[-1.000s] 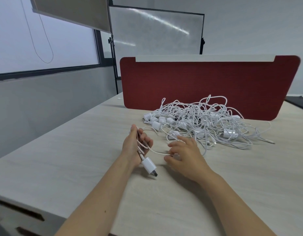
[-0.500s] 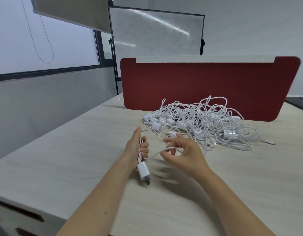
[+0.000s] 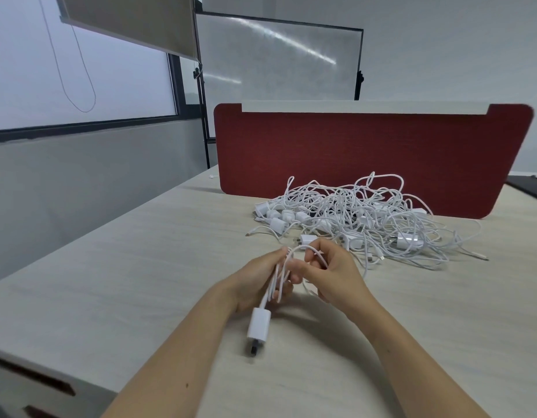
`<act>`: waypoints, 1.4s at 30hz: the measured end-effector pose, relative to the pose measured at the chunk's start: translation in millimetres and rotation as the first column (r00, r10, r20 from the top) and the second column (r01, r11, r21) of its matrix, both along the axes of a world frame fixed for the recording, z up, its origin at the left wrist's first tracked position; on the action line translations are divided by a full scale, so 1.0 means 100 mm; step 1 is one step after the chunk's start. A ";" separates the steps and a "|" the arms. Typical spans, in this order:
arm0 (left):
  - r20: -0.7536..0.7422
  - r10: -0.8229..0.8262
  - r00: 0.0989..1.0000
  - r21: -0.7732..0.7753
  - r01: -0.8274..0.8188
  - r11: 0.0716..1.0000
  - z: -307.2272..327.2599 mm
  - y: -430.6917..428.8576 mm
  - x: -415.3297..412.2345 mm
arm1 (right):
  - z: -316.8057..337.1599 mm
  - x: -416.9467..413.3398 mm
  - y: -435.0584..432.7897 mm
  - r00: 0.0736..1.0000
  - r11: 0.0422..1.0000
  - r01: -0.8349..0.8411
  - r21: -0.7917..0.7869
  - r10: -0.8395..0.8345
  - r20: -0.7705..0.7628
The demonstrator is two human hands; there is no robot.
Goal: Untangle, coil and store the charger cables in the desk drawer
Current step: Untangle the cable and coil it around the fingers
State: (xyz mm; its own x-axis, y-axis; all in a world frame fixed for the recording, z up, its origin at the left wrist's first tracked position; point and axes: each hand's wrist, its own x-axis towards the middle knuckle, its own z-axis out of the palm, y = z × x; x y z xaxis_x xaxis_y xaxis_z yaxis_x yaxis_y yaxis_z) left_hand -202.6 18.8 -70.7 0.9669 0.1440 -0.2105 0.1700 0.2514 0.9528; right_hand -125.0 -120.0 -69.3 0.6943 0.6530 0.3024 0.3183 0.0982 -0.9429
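Note:
My left hand [image 3: 258, 282] grips several white loops of a charger cable [image 3: 279, 279], and the cable's white plug adapter [image 3: 259, 327] hangs below the hand just above the desk. My right hand [image 3: 330, 273] pinches the free strand of that cable and holds it arched over the top of the left hand's fingers. Behind both hands lies a tangled pile of white cables and adapters [image 3: 360, 218]. Desk drawers [image 3: 35, 387] show at the lower left corner, under the desk's edge.
A red fabric divider [image 3: 366, 155] stands across the back of the light wooden desk [image 3: 140, 282], right behind the pile. A dark flat object [image 3: 529, 188] lies at the far right. A whiteboard [image 3: 279, 64] and a window are beyond the desk.
My right hand has lifted the strand up and over the left hand, adding a loop. The adapter now hangs straight down. The view has shifted slightly.

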 end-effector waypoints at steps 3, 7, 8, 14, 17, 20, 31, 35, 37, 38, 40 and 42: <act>-0.017 -0.099 0.995 0.000 0.099 0.995 0.00 -0.03 -0.01 | -0.05 0.03 0.03 0.999 0.999 0.044 -0.023 -0.043 0.023; -0.024 -0.217 0.976 0.070 0.219 0.973 0.03 -0.06 -0.02 | -0.09 0.06 0.05 0.992 0.987 0.116 -0.111 -0.111 0.052; -0.026 -0.233 0.972 0.108 0.234 0.966 0.03 -0.07 -0.03 | -0.09 0.06 0.06 0.994 0.987 0.104 -0.124 -0.100 0.041; 0.004 -0.179 0.984 0.200 0.175 0.964 0.03 -0.11 -0.03 | -0.07 0.04 0.05 0.992 0.996 0.025 -0.088 -0.036 -0.119; 0.095 -0.025 0.995 0.241 0.002 0.970 0.02 -0.10 0.01 | -0.04 0.02 0.03 0.997 0.997 0.027 -0.069 -0.032 -0.070; 0.232 0.159 0.960 0.330 -0.231 0.915 0.00 -0.07 0.04 | -0.04 -0.01 0.02 0.999 0.998 0.037 -0.048 -0.035 0.034; 0.153 0.392 0.907 -0.352 -0.321 0.879 0.10 0.07 0.03 | -0.08 -0.05 -0.04 0.943 0.940 0.011 -0.341 0.103 0.315; 0.105 0.476 0.873 -0.563 -0.342 0.752 0.15 0.09 0.01 | -0.09 -0.05 -0.04 0.843 0.845 0.178 -0.504 0.133 0.522; 0.069 0.463 0.884 -0.563 -0.349 0.749 0.15 0.08 0.01 | -0.10 -0.05 -0.04 0.814 0.823 0.221 -0.524 0.140 0.563; 0.052 0.462 0.886 -0.545 -0.362 0.756 0.13 0.09 0.02 | -0.10 -0.05 -0.04 0.801 0.814 0.236 -0.531 0.147 0.581; 0.015 0.497 0.868 -0.503 -0.423 0.754 0.09 0.15 0.05 | -0.10 -0.03 -0.05 0.792 0.820 0.244 -0.518 0.140 0.595; -0.016 0.567 0.823 -0.424 -0.519 0.742 0.06 0.21 0.06 | -0.10 0.00 -0.06 0.792 0.849 0.248 -0.467 0.100 0.603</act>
